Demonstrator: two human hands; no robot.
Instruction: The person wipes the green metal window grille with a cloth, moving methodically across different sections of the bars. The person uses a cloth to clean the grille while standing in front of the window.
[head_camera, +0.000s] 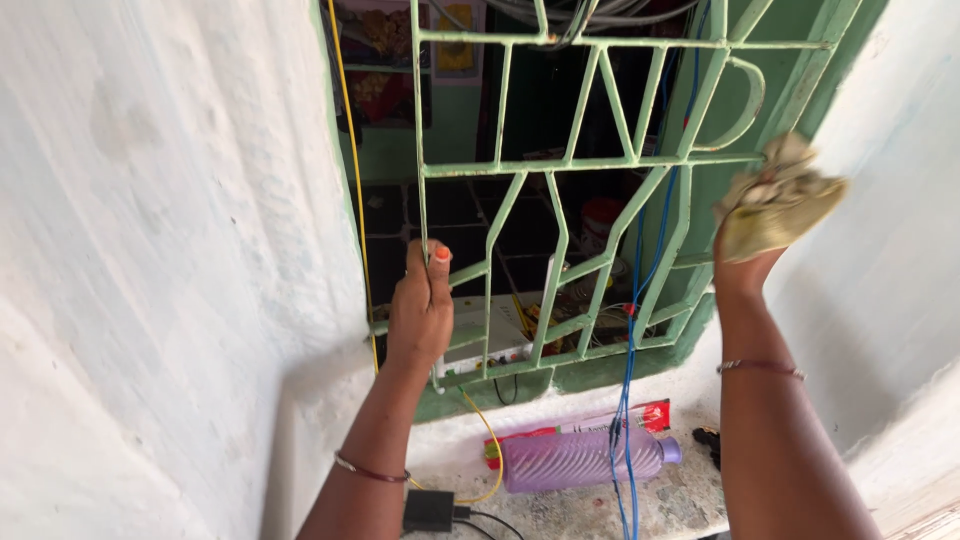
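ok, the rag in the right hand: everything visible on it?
The rag is a crumpled, dingy yellow-beige cloth with grey-brown stains, bunched into a wad. The right hand holds it from below, raised against the right edge of the green metal window grille, at a horizontal bar. Its upper folds touch the grille.

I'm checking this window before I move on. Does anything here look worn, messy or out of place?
Yes. The green grille has chipped, rusty paint, loose blue cables dangle through it onto the sill, and a purple bottle lies on its side there. The right hand holds a crumpled, stained cloth.
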